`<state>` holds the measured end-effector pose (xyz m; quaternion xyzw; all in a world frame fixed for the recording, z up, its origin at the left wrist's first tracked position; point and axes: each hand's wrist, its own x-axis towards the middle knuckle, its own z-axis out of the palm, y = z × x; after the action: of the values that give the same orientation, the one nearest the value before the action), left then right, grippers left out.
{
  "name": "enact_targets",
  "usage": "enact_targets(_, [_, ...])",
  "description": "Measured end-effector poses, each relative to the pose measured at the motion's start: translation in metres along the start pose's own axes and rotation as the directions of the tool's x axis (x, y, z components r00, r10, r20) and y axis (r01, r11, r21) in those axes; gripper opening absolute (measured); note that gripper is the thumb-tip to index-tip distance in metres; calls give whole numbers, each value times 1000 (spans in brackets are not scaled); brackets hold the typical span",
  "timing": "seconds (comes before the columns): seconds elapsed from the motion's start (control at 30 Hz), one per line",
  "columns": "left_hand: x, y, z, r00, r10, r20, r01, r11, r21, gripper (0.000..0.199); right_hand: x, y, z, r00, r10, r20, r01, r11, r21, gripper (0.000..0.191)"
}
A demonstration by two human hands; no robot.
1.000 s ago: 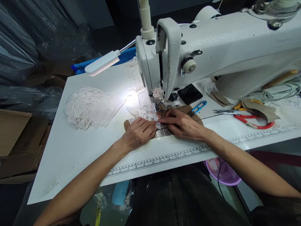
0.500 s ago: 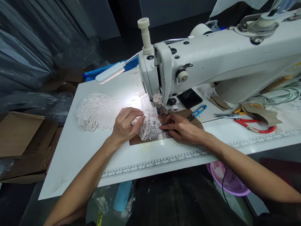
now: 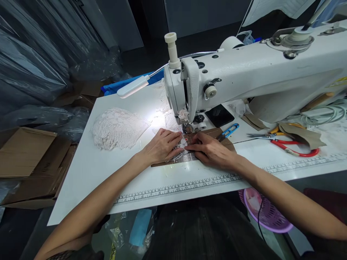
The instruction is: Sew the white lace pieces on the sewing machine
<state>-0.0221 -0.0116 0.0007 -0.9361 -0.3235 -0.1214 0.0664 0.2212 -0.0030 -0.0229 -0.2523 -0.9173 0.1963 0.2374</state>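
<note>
A piece of white lace lies under the presser foot of the white sewing machine, on a brown board. My left hand rests flat over the lace, fingers stretched toward the needle area, covering much of it. From the other side my right hand comes close to the lace's right edge. Its fingers are bent together, with the tips at that edge; the exact grip is partly hidden. Blue thread snips lie just beyond my right hand. A gathered bundle of lace sits to the left.
Red-handled scissors and a black phone lie on the white table. A lit lamp hangs over the lace. Ruler markings run along the front edge. A purple basket stands below; cardboard boxes are at left.
My left hand has gone from pinching the raised lace to lying flat on it, nearer the needle. My right hand has stayed at the lace's edge. The view has shifted slightly.
</note>
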Motion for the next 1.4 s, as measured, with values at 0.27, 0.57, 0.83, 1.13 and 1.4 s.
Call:
enact_targets(0.27, [5,-15,-5,990,-126,-63,124,992,-32,24,1,1,0,1000,5,5,-5,999,31,34])
enact_targets(0.57, [26,-46,-6,912,-342,227,410,784,-465,22,3,1,-1,1000,1,8,-1,999,41,33])
enact_targets(0.83, [35,-35,-19,824,-376,423,564,477,-675,23,2,2,0,1000,-8,-3,8,999,35,33])
enact_targets(1.13, [32,-30,-3,914,-405,-22,398,906,-141,20,3,1,-2,1000,-2,10,2,999,32,31])
enact_targets(1.4, [3,13,-6,991,-128,-34,131,986,104,26,2,1,0,1000,-22,0,22,1000,14,32])
